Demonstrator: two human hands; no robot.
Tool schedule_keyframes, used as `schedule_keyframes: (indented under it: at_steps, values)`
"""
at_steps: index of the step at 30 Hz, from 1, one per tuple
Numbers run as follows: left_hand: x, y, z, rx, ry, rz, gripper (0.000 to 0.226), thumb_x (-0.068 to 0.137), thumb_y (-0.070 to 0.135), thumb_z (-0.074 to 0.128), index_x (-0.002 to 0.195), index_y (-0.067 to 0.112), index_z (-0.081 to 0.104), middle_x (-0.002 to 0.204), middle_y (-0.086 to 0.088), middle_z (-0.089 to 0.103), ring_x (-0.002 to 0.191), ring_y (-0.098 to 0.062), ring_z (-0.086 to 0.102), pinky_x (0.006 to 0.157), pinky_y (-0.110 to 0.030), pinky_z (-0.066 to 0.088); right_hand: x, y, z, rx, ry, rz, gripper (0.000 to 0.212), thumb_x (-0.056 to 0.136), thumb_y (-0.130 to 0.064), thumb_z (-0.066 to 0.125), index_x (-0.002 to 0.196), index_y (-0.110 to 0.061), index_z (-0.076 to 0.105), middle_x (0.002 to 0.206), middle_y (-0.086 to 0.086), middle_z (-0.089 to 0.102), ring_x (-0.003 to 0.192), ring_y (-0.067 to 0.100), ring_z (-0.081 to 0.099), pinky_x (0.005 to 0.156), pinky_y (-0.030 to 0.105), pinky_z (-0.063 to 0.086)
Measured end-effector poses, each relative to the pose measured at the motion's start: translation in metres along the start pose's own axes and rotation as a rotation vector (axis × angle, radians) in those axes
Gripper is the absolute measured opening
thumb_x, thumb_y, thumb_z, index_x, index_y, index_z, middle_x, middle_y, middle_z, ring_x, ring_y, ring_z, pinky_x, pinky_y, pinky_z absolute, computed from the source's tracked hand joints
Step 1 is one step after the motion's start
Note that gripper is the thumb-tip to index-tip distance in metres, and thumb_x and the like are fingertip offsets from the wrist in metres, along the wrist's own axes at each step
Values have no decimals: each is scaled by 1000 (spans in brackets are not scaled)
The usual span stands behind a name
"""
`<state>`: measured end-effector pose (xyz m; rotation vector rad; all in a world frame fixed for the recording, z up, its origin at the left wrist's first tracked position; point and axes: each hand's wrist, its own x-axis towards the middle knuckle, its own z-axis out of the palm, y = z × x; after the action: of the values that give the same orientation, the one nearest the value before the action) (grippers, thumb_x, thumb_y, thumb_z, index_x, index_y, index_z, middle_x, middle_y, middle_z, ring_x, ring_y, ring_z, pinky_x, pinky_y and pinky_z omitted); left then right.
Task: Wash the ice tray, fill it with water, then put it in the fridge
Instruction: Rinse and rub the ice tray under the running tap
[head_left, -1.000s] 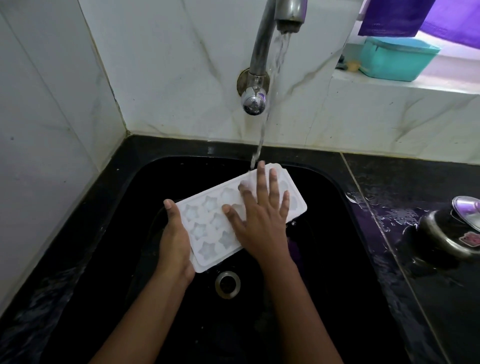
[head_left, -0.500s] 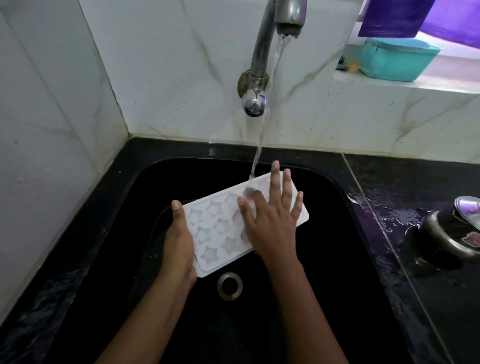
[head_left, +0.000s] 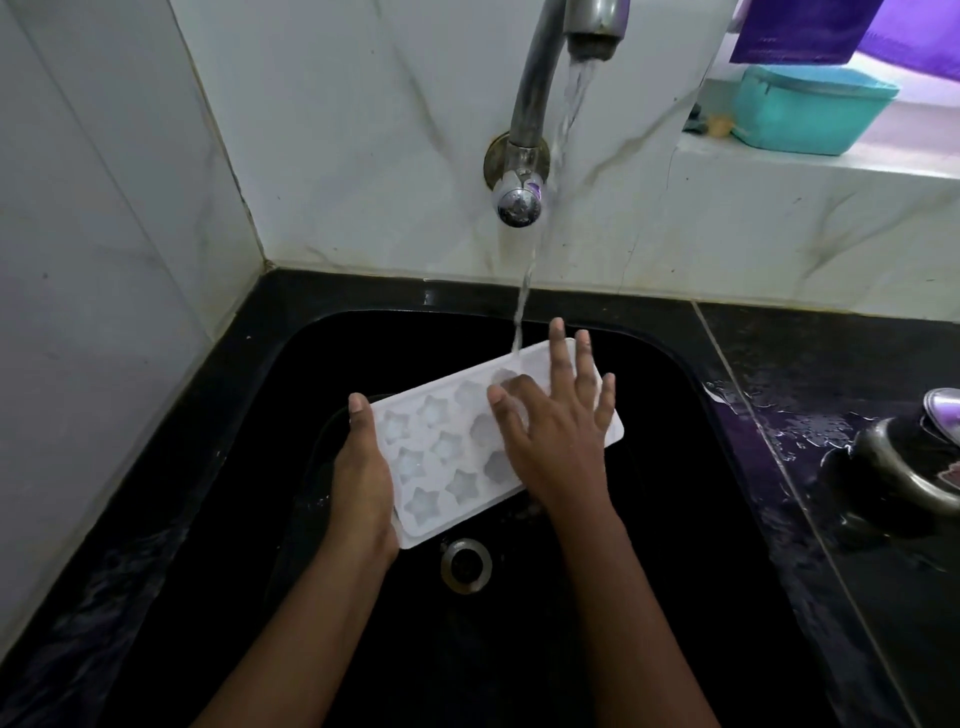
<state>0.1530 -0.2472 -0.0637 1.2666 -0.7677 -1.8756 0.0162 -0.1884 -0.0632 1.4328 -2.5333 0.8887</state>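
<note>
A white ice tray (head_left: 441, 457) with star-shaped cups is held tilted over the black sink (head_left: 675, 519). My left hand (head_left: 361, 478) grips its near left edge, thumb along the rim and fingers hidden underneath. My right hand (head_left: 558, 431) lies flat on the tray's far right half with straight, spread fingers. Water runs from the metal tap (head_left: 540, 93) and lands on the tray's far edge beside my right fingertips.
The drain (head_left: 466, 565) sits just below the tray. A wet black counter (head_left: 831, 467) on the right carries a steel vessel with a lid (head_left: 909, 462). A teal box (head_left: 810, 109) stands on the white ledge at the back right. Marble walls close the left and back.
My right hand has slid along the tray from its middle toward the far right end. The tray and my left hand have barely moved in the sink.
</note>
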Motion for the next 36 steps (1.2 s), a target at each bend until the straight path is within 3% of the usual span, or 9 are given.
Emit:
schedule_keyframes:
  at_steps: [3,6,10,12,15,20,25,29,36]
  values:
    - [0,-5,5,19,-34,-8,66,89,71,35,103,17,69,94,-9,76,88,-27,73,82,-45,56,-5,-8,4,-75,49,33,60,90,-61,17,115,-28,60,159,-3,-12,143,14,-20,112,45,-15]
    - [4,-5,3,-6,-6,-13,67,89,72,35,104,16,69,96,-11,75,89,-29,73,84,-47,56,-5,-13,6,-42,-47,-41,65,87,-64,18,124,-24,53,158,-6,-14,141,10,-27,112,45,-16]
    - [2,-5,1,3,-5,9,64,89,71,35,101,17,69,92,-8,76,85,-26,73,77,-42,56,-2,1,2,-32,23,9,59,89,-62,18,110,-30,64,158,-7,-6,142,10,-20,113,45,-14]
    - [2,-6,2,7,-17,12,66,89,71,35,104,17,69,97,-9,75,89,-28,73,81,-45,56,-4,-5,3,-64,50,29,61,90,-62,18,118,-29,61,159,-4,-9,144,14,-19,112,46,-14]
    - [5,-4,1,-21,2,3,69,88,73,36,108,15,68,99,-11,75,90,-29,73,84,-48,56,-5,-12,4,-45,-83,-34,70,85,-67,15,135,-29,46,156,-7,-20,140,10,-29,110,44,-19]
    - [3,-5,1,-12,0,10,64,89,71,36,104,18,68,94,-8,76,88,-27,73,82,-45,57,-2,-2,2,-31,5,24,63,88,-63,14,117,-30,60,158,-8,-12,141,8,-25,111,42,-18]
    - [5,-6,1,-17,-8,-3,67,89,71,35,110,16,67,98,-10,75,89,-28,73,82,-46,56,-4,-10,4,13,-100,-37,68,84,-67,16,129,-30,49,157,-8,-19,139,9,-30,111,46,-17]
    - [4,-4,0,-21,-16,-4,65,88,72,37,107,18,68,98,-9,75,90,-28,73,84,-46,56,-1,1,-1,-31,-6,15,58,88,-63,15,113,-33,59,159,-6,-8,142,10,-22,111,43,-18]
    - [6,-2,-3,-50,-24,-32,73,83,77,40,114,16,67,106,-13,73,94,-32,71,90,-52,53,-3,-10,3,-37,-75,-65,67,85,-66,16,132,-31,49,157,-8,-17,140,9,-28,111,43,-18]
